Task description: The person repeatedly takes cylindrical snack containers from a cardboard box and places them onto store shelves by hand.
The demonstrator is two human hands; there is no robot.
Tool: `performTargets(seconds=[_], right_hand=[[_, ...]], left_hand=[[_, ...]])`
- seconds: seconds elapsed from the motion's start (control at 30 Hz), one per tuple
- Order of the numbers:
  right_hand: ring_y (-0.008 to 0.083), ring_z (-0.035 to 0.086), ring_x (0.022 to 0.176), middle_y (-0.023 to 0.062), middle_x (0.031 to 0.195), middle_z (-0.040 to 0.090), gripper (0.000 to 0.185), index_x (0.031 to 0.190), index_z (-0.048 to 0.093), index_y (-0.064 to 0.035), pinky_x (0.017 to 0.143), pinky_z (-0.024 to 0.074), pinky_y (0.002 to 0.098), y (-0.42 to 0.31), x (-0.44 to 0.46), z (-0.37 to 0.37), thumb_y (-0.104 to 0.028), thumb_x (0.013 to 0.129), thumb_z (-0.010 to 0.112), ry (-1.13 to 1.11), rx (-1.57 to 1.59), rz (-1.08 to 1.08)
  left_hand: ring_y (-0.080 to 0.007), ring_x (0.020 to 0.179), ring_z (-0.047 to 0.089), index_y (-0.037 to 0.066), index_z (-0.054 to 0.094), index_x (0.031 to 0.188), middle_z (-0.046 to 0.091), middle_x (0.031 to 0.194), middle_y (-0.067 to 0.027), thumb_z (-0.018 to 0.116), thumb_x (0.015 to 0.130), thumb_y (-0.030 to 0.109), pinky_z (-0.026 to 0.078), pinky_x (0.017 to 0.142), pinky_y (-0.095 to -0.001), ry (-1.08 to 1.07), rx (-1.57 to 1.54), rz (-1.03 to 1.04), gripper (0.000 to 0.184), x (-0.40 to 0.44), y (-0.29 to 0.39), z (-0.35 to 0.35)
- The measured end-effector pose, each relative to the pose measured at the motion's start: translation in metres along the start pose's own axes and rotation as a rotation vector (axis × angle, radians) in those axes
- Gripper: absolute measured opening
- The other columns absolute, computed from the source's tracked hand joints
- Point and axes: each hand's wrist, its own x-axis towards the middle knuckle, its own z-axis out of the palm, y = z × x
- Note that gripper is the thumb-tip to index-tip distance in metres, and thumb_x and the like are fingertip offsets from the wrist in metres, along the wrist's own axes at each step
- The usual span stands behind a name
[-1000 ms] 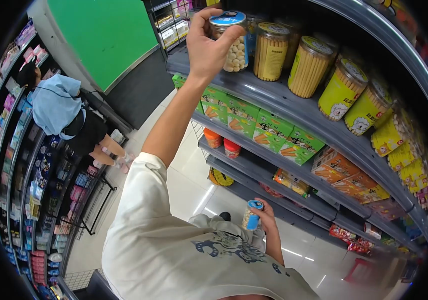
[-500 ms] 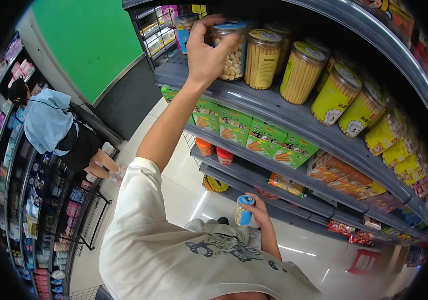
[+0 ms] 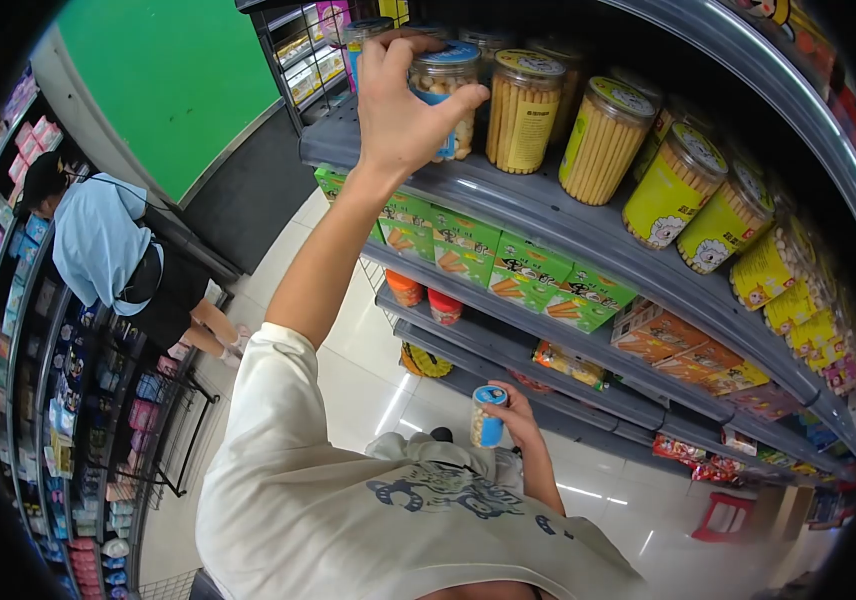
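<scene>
- My L hand (image 3: 396, 112), top ctr, pinches top jar (image 3: 445, 76) near lid; prob. light, stiff, slippy.
- My R hand (image 3: 521, 418), low ctr, pinches low jar (image 3: 486, 418); best grip: sides.

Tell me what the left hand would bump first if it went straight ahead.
Beyond the blue-lidded jar the left hand grasps, probably another jar farther back on the shelf; depth is unclear.

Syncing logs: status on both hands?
Left hand around clear cylindrical blue-lidded jar at grey shelf. Right hand holding second blue-topped cylindrical jar. Yellow-labelled clear jar of sticks close beside left jar.
</scene>
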Motion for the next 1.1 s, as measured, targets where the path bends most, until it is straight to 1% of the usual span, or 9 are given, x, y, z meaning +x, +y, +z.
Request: performTargets(seconds=[0.03,0.13,0.23,0.33,0.37,0.5,0.6,0.9,1.1], right_hand=[[0.015,0.06,0.096,0.0069,0.106,0.062,0.056,0.122,0.054,-0.004,0.085,0.0494,0.0297,0.002,0.001,0.0,-0.01,0.072,0.077,-0.005,0.0,0.001],[0.0152,0.06,0.096,0.007,0.107,0.062,0.056,0.122,0.054,-0.0044,0.085,0.0494,0.0299,0.006,0.002,-0.001,-0.01,0.072,0.077,-0.014,-0.001,-0.003],[0.0153,0.06,0.097,0.0072,0.107,0.062,0.057,0.123,0.053,-0.0049,0.085,0.0494,0.0301,0.005,-0.001,0.004,-0.01,0.072,0.077,-0.034,0.007,0.029],[0.0155,0.061,0.097,0.0075,0.108,0.062,0.058,0.123,0.052,-0.0049,0.086,0.0494,0.03,0.01,-0.001,0.005,-0.011,0.072,0.077,-0.069,0.02,0.064],[0.0155,0.061,0.097,0.0077,0.108,0.062,0.058,0.123,0.052,-0.0049,0.086,0.0493,0.03,0.012,-0.001,0.005,-0.011,0.072,0.077,-0.08,0.024,0.072],[0.0131,0.061,0.089,0.0063,0.103,0.061,0.054,0.123,0.051,-0.0029,0.08,0.0498,0.0275,0.016,-0.002,0.007,-0.006,0.075,0.074,-0.084,0.009,0.009],[0.0131,0.061,0.089,0.0063,0.103,0.061,0.054,0.124,0.051,-0.0029,0.08,0.0496,0.0276,0.014,-0.008,0.008,-0.007,0.075,0.073,-0.085,-0.014,0.029],[0.0154,0.06,0.098,0.0079,0.109,0.061,0.059,0.125,0.05,-0.0032,0.086,0.0484,0.0291,0.015,-0.009,0.012,-0.009,0.072,0.075,-0.118,-0.033,0.07],[0.0145,0.059,0.096,0.0065,0.108,0.06,0.058,0.126,0.05,-0.0036,0.086,0.0481,0.0284,0.008,-0.013,0.02,-0.006,0.073,0.074,-0.14,-0.027,0.039]], left_hand=[[-0.0198,0.097,0.056,-0.001,0.057,0.107,0.053,0.114,-0.0121,0.073,0.071,0.019,0.044,0.086,-0.0316,-0.002,0.067,0.04,0.044,0.0,0.001,-0.001],[-0.0224,0.101,0.054,0.0,0.057,0.11,0.05,0.11,-0.012,0.076,0.069,0.025,0.044,0.086,-0.0341,-0.097,-0.24,-0.201,0.052,0.0,-0.01,-0.001],[-0.0233,0.103,0.053,0.0,0.056,0.114,0.048,0.113,-0.0133,0.075,0.07,0.027,0.044,0.087,-0.0344,-0.164,-0.131,-0.23,0.056,-0.001,0.006,-0.004],[-0.03,0.104,0.052,0.003,0.055,0.116,0.047,0.113,-0.0152,0.073,0.068,0.027,0.044,0.089,-0.0388,-0.07,0.019,-0.154,0.057,-0.004,0.032,-0.005],[-0.0281,0.102,0.054,0.003,0.052,0.12,0.048,0.113,-0.0142,0.071,0.068,0.022,0.045,0.089,-0.0372,-0.045,0.021,-0.115,0.059,-0.005,0.031,-0.004],[-0.0223,0.105,0.057,0.0,0.035,0.134,0.053,0.117,-0.021,0.068,0.075,0.009,0.049,0.086,-0.0322,-0.224,-0.392,-0.289,0.068,-0.014,0.004,-0.003],[-0.0233,0.107,0.056,0.0,0.035,0.135,0.051,0.121,-0.0196,0.069,0.075,0.005,0.05,0.086,-0.0315,-0.187,-0.303,-0.266,0.069,-0.018,0.003,-0.003],[-0.0247,0.113,0.053,-0.002,0.034,0.136,0.045,0.128,-0.0162,0.077,0.073,0.01,0.052,0.087,-0.0346,-0.158,-0.254,-0.177,0.078,-0.019,-0.001,0.005],[-0.0269,0.118,0.049,-0.002,0.034,0.137,0.044,0.134,-0.016,0.073,0.076,0.012,0.045,0.096,-0.0387,-0.076,-0.118,-0.133,0.074,-0.03,0.008,-0.004]])
